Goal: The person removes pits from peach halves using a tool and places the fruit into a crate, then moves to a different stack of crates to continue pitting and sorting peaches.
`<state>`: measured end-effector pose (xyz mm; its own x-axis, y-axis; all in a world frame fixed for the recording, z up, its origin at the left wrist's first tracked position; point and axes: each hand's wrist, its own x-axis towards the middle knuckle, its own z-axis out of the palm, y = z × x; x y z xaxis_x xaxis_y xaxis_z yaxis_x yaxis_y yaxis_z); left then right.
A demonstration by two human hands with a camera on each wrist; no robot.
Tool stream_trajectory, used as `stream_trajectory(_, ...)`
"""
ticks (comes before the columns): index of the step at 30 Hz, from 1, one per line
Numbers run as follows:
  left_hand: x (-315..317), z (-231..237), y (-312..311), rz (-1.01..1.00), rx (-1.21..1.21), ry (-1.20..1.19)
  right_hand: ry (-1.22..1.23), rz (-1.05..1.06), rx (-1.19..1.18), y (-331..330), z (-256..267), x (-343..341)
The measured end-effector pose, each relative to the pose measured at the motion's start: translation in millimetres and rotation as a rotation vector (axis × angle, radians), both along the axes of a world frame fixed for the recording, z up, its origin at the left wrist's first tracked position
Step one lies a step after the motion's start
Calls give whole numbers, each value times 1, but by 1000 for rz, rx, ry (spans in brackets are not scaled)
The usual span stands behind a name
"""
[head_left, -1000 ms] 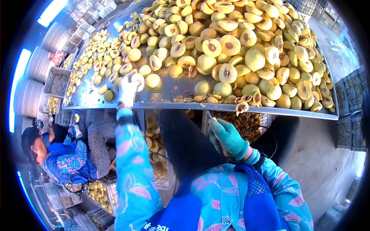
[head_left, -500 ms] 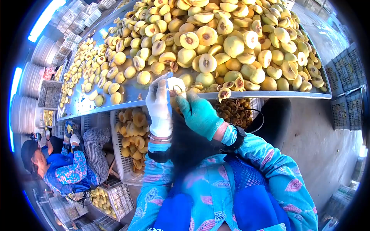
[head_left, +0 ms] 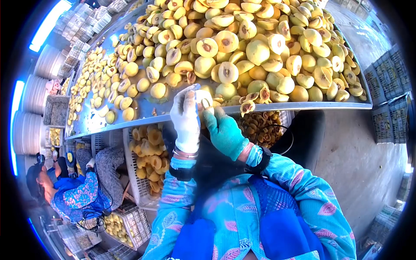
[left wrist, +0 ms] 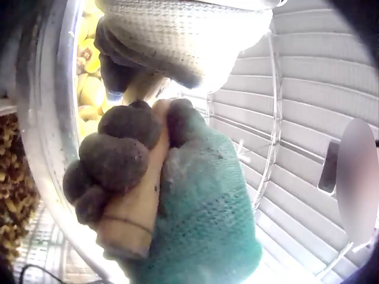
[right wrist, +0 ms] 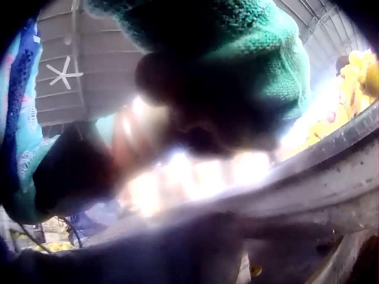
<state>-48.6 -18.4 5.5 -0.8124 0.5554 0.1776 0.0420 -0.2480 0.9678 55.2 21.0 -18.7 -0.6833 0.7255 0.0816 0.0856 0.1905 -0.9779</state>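
Fruit (head_left: 205, 102) sits between the hands, by the table's (head_left: 303, 106) near rim. Left hand (head_left: 186, 121) is nearer: fingers bent round the piece, holding it. Right hand (head_left: 228, 133) is just beside, gripping a handle (left wrist: 133, 222); whether it touches fruit, can't tell.

Key relation: handle's long axis runs from the blunt butt up toward the left hand, so fruit lies off its far end. Working end is lost in glare, type unknown. My read: next move depends on keeping that axis lined up with the fruit. Right wrist view too dark and blown out to help.

Materials: handle is pale wood, roughly cylindrical, thin dark ring near the butt. Left glove is coarse white knit, grimy at the fingers. Right glove teal, textured, fingertips dark. Table is shiny sheet metal with a raised lip. Pile (head_left: 260, 52): yellow-green domes, cut faces pale with brown centres. Crate (head_left: 134, 180) below: white lattice, holding yellow pieces.
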Motion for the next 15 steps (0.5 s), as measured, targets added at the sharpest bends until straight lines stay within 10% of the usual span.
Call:
stream_trajectory(10, 12, 8, 1, -44, -91, 266, 138, -16, 154, -4, -7, 3)
stream_trajectory(15, 6, 8, 4, -257, -119, 187, -14, 199, -702, -4, 23, 21)
